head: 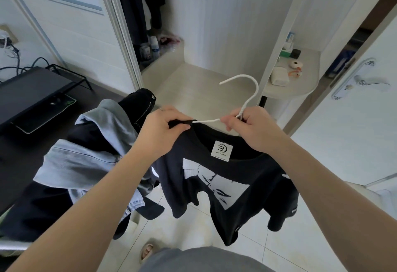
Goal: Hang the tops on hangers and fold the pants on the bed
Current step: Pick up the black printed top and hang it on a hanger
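Just the one view here: a wide-angle camera up on the person's head, facing forward and tipped down. Both forearms come in from the bottom corners and meet about mid-frame, so the left hand (160, 130) and right hand (253, 127) sit really close to the lens, with the black shirt (214, 177) and white hanger (247, 91) right there with them. Past those it looks down onto the tiled floor (290, 246) and the person's own foot (148, 250) near the bottom edge. Further out it catches a pile of clothes (86, 153) on the left, the open wardrobe (125, 42) ahead and a white door (354, 132) on the right, its edges bowed by the wide lens.
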Available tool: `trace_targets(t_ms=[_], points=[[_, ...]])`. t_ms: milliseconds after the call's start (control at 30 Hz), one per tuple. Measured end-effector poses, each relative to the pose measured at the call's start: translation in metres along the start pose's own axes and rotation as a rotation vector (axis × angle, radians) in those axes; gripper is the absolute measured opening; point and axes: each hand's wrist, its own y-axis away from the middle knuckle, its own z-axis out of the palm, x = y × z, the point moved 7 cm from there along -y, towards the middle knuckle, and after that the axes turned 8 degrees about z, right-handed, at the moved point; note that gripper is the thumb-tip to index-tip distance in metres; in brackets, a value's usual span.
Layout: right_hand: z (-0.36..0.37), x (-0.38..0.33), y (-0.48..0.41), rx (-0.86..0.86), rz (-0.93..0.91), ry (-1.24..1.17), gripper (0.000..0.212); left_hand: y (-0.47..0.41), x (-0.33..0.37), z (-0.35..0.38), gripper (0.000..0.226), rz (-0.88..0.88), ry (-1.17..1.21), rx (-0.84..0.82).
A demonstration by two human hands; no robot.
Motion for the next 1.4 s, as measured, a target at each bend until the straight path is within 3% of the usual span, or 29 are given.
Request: trace_targets(t_ms=[100,200,267,400,433,567,700,933,1233,1400], points=[[0.001,-0.003,-0.001,0.003,-0.02,0.017,0.044,0.001,0.001,0.003,0.025,-0.013,-0.036,0.011],[0.004,0.005,-0.004,-0.008,0.005,0.01,0.044,-0.001,-0.006,0.013,0.008,-0.063,-0.136,-0.223],[0.008,0.013,-0.004,-0.023,0.025,-0.003,0.044,0.003,-0.008,0.019,0.023,-0.051,-0.156,-0.28],[0.004,0.024,0.001,-0.008,-0.028,0.054,0.007,0.005,-0.004,0.01,0.021,-0.024,-0.104,-0.119],[0.001,0.032,0.002,-0.023,-0.03,0.113,0.005,0.003,-0.006,0.002,0.019,-0.014,-0.095,-0.071],[-0.011,0.089,0.006,-0.143,0.167,0.202,0.032,-0.002,-0.014,-0.032,0.013,0.015,-0.094,0.017],[-0.021,0.127,0.015,-0.141,0.3,0.274,0.012,0.001,-0.02,-0.048,0.038,-0.011,-0.049,0.05],[-0.039,0.116,0.014,0.193,0.253,0.199,0.014,0.008,-0.036,-0.048,0.028,-0.048,-0.052,0.028],[-0.045,0.112,0.012,-0.105,0.42,-0.23,0.011,0.012,-0.043,-0.061,0.014,-0.042,-0.123,0.045],[-0.055,0.11,0.003,0.022,0.43,-0.124,0.007,0.012,-0.041,-0.058,0.016,-0.052,-0.159,0.127]])
